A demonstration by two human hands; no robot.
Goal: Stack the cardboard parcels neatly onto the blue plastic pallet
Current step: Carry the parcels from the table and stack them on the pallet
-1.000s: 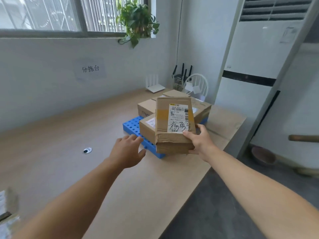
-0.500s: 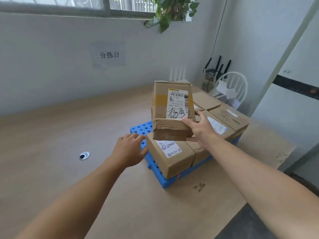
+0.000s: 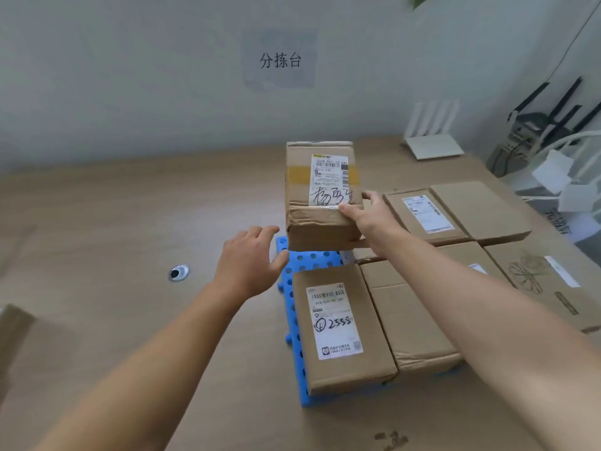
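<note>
My right hand point(image 3: 374, 219) grips a cardboard parcel point(image 3: 320, 193) with a white label and black handwriting, held in the air over the far left corner of the blue plastic pallet point(image 3: 309, 259). My left hand point(image 3: 250, 260) hovers open just left of it, near the pallet's edge, touching nothing. Several parcels lie flat on the pallet: a labelled one point(image 3: 338, 323) at the near left, a plain one point(image 3: 409, 317) beside it, and others point(image 3: 426, 213) behind and to the right. My right forearm crosses over them.
The pallet rests on a wooden table point(image 3: 113, 222) against a white wall. A round cable hole point(image 3: 178, 272) lies left of my left hand. A white router point(image 3: 432, 138), black routers point(image 3: 533, 131) and a white chair stand at the back right. A cardboard piece point(image 3: 13, 323) shows at the left edge.
The view has come closer and tilted down over the pallet. My right hand has carried the parcel forward above the pallet's far left corner; my left hand has followed beside it.
</note>
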